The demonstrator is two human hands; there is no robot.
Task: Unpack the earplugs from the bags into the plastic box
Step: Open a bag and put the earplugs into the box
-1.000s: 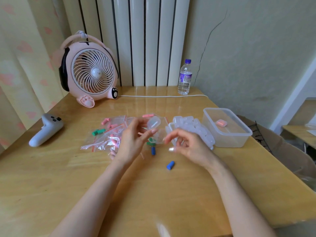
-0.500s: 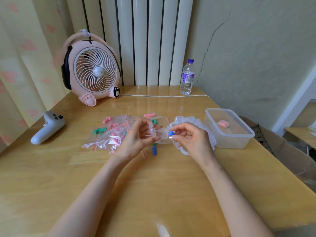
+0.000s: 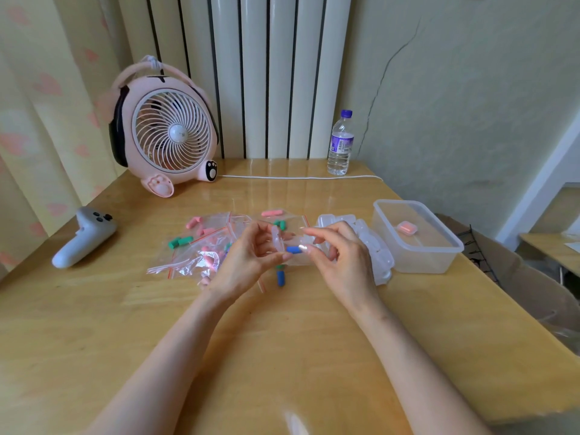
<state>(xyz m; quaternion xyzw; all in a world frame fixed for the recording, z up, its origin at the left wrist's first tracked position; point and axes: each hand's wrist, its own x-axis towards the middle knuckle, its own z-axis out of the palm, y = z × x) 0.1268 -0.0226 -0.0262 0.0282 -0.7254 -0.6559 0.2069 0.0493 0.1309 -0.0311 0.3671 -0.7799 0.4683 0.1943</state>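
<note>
Glossy wooden bench (image 3: pixel 282 340) below a radiator (image 3: pixel 276 73). Right hand (image 3: pixel 342 262) pinches a blue earplug (image 3: pixel 293 249); left hand (image 3: pixel 248 259) grips a blurry clear case (image 3: pixel 277 241).

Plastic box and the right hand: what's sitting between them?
A heap of small clear cases lies between the right hand and the plastic box, seen in the head view.

Home rm: radiator (image 3: pixel 266 73), floral curtain (image 3: pixel 47 105), pink desk fan (image 3: pixel 166 133) (cat-paw feet) on wood table (image 3: pixel 282 340).
</note>
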